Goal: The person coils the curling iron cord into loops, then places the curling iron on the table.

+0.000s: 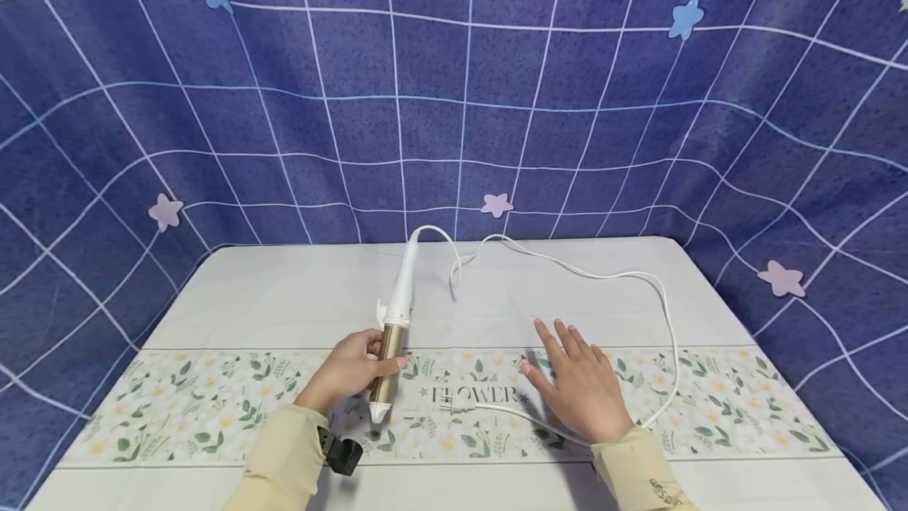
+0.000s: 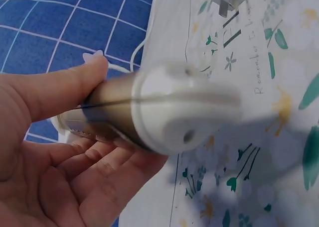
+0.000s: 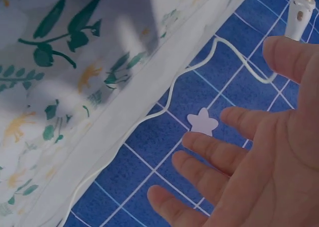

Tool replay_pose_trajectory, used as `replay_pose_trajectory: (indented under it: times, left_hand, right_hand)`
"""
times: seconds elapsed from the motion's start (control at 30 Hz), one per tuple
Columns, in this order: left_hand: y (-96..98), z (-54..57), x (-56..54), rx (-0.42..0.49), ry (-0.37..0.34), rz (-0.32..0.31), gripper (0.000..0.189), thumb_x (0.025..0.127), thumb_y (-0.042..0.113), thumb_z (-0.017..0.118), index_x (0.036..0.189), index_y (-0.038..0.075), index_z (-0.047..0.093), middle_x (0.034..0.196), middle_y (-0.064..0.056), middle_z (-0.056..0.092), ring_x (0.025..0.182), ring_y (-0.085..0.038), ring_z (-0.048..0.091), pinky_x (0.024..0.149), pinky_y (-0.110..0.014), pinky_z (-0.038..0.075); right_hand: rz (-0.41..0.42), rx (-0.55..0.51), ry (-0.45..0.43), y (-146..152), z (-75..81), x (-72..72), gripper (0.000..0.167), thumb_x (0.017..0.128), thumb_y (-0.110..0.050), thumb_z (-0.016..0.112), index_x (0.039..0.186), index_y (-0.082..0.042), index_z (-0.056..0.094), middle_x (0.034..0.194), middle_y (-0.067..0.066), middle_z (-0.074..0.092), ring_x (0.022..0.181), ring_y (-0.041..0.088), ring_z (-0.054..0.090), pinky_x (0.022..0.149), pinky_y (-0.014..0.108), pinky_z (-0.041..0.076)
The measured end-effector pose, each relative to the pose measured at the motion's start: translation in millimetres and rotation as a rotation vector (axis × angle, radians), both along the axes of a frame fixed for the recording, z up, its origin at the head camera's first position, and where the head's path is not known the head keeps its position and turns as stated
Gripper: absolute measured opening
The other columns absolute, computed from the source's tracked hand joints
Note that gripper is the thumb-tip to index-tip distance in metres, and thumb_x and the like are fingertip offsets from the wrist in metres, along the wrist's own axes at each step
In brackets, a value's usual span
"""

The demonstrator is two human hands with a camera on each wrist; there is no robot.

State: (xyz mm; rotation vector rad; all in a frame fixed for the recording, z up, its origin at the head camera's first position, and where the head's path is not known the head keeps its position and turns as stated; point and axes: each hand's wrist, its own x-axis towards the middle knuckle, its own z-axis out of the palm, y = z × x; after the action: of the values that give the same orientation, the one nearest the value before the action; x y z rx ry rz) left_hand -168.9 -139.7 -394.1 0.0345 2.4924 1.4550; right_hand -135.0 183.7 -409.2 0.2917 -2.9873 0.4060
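Observation:
A curling iron (image 1: 401, 282) with a white handle and a gold barrel stands tilted over the table, its handle toward the back. My left hand (image 1: 352, 369) grips the barrel, thumb on one side and fingers curled round the other. In the left wrist view the white tip (image 2: 184, 107) of the iron points away from the palm. My right hand (image 1: 583, 389) hovers with fingers spread, holding nothing, above the white cord (image 1: 665, 314). The cord's plug (image 1: 459, 402) lies between the hands on the printed lettering.
The white table (image 1: 248, 290) has a floral band across it. A blue grid-patterned cloth (image 1: 440, 124) with stars hangs behind and at both sides. The cord loops over the back and right of the table. A black strap device (image 1: 344, 454) sits on the left wrist.

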Motion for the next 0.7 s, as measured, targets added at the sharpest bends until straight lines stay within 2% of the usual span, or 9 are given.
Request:
replay_pose_trajectory:
  times: [0.07, 0.27, 0.37, 0.5, 0.7]
  left_hand:
    - [-0.3, 0.2, 0.1, -0.055, 0.053, -0.004, 0.043, 0.09, 0.015, 0.078, 0.123, -0.007, 0.061, 0.104, -0.014, 0.063, 0.079, -0.023, 0.063, 0.068, -0.039, 0.055]
    - [-1.2, 4.4, 0.3, -0.133, 0.17, -0.017, 0.041, 0.089, 0.014, 0.079, 0.122, -0.004, 0.063, 0.11, -0.017, 0.067, 0.089, -0.026, 0.066, 0.077, -0.045, 0.056]
    - [-0.8, 8.5, 0.4, -0.146, 0.195, -0.03, 0.042, 0.09, 0.013, 0.077, 0.125, -0.005, 0.061, 0.108, -0.015, 0.068, 0.093, -0.027, 0.065, 0.078, -0.045, 0.056]
    - [0.1, 13.5, 0.8, -0.133, 0.2, -0.049, 0.046, 0.091, 0.013, 0.077, 0.128, -0.007, 0.059, 0.105, -0.014, 0.067, 0.089, -0.025, 0.064, 0.073, -0.041, 0.057]
    - [-0.4, 17.2, 2.6, -0.143, 0.233, -0.094, 0.046, 0.091, 0.009, 0.076, 0.132, -0.002, 0.06, 0.111, -0.013, 0.068, 0.092, -0.025, 0.066, 0.075, -0.042, 0.058]
  right_hand:
    - [0.011, -0.002, 0.012, 1, -1.3, -0.3, 0.07, 0.102, -0.046, 0.059, 0.158, -0.011, 0.038, 0.155, 0.025, 0.04, 0.142, 0.046, 0.038, 0.111, 0.065, 0.03]
    - [0.038, -0.002, 0.078, 3, -3.7, -2.8, 0.071, 0.098, -0.042, 0.066, 0.156, -0.008, 0.042, 0.152, 0.026, 0.044, 0.138, 0.047, 0.043, 0.109, 0.064, 0.035]
    - [0.058, -0.008, 0.104, 5, -2.9, -4.4, 0.069, 0.097, -0.039, 0.069, 0.153, -0.007, 0.045, 0.152, 0.026, 0.045, 0.136, 0.047, 0.045, 0.106, 0.064, 0.038]
    - [0.093, -0.008, 0.139, 8, -0.5, -7.2, 0.063, 0.096, -0.034, 0.071, 0.149, -0.006, 0.051, 0.151, 0.025, 0.047, 0.131, 0.047, 0.05, 0.103, 0.062, 0.042]
    - [0.154, -0.016, 0.21, 13, 2.2, -14.7, 0.055, 0.096, -0.027, 0.072, 0.143, -0.003, 0.057, 0.146, 0.024, 0.052, 0.123, 0.045, 0.058, 0.097, 0.059, 0.048]
